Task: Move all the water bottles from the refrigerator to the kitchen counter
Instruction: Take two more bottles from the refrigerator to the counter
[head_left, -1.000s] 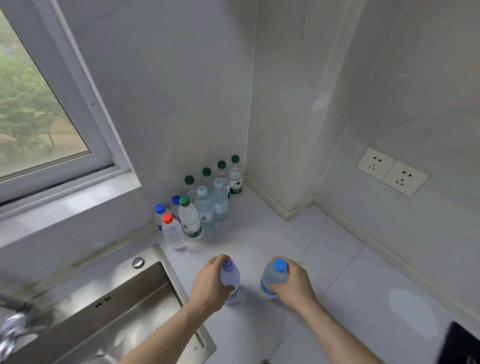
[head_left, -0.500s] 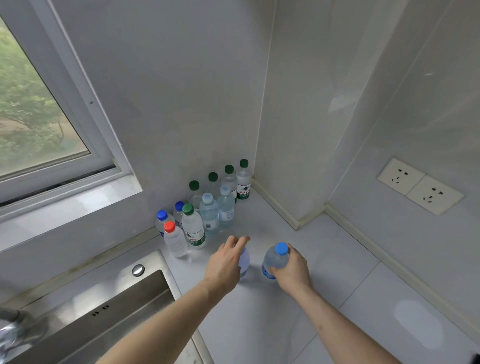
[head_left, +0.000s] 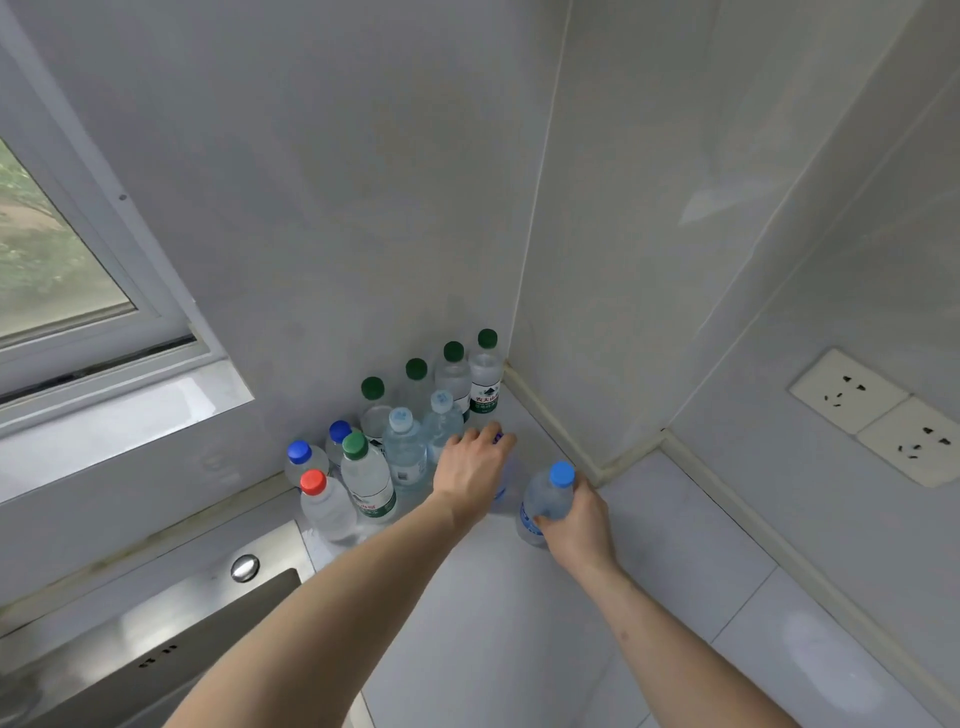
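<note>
head view: the kitchen counter (head_left: 675, 545) meets two grey walls at a corner. a cluster of water bottles (head_left: 405, 441) stands upright on the counter against the back wall: four with dark green caps in a row toward the corner, two with pale blue caps in front of them, and at the left end two blue-capped, one green-capped and one red-capped.

the left hand (head_left: 475, 470) covers a purple-capped bottle (head_left: 500, 467) from above; its fingers are draped over the cap and neck, and whether they clamp it cannot be told. this bottle stands just beside the pale-capped pair.

the right hand (head_left: 579, 514) has its fingers curled around the body of a blue-capped bottle (head_left: 545, 499), which stands slightly tilted on the counter, near the corner.

a steel sink (head_left: 156, 639) lies at lower left. a window (head_left: 57, 260) is above it. two wall sockets (head_left: 883, 415) sit on the right wall.
</note>
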